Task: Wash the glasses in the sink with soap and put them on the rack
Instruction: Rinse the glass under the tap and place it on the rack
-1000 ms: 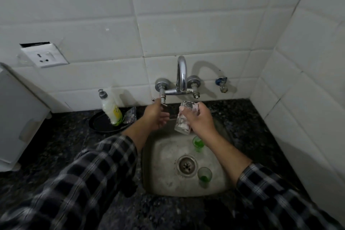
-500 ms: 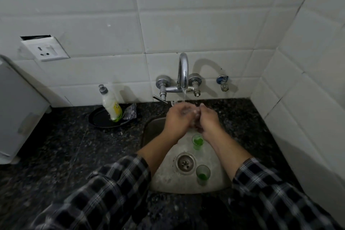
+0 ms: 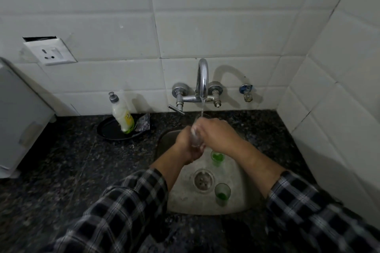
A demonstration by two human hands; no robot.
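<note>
- Holding a clear glass (image 3: 196,134) between both hands, the person is standing over the sink (image 3: 236,199) with the glass directly under the tap (image 3: 202,80).
- The left hand (image 3: 188,147) is gripping the lower part of the clear glass, with its fingers curled round it from below.
- The right hand (image 3: 218,135) is gripping the upper part, with its fingers wrapped over the side near the rim; whether any finger is reaching inside is too hard to tell.
- A thin stream of water (image 3: 202,108) is running from the spout and falling onto the rim of the clear glass.
- One green glass (image 3: 217,157) is standing upright in the sink just below the right wrist, with green liquid showing inside it.
- A second green glass (image 3: 222,193) is standing upright just to the right of the drain (image 3: 203,179), with a little green at its bottom.
- The soap bottle (image 3: 123,116) is leaning on a black plate (image 3: 111,132) on the dark stone counter (image 3: 61,160), left of the sink, with a crumpled scrubber (image 3: 143,123) lying just beside it.
- Plaid sleeves are covering both forearms up to below the wrists.
- A white wall socket (image 3: 49,51) is sitting on the tiles up at the left.
</note>
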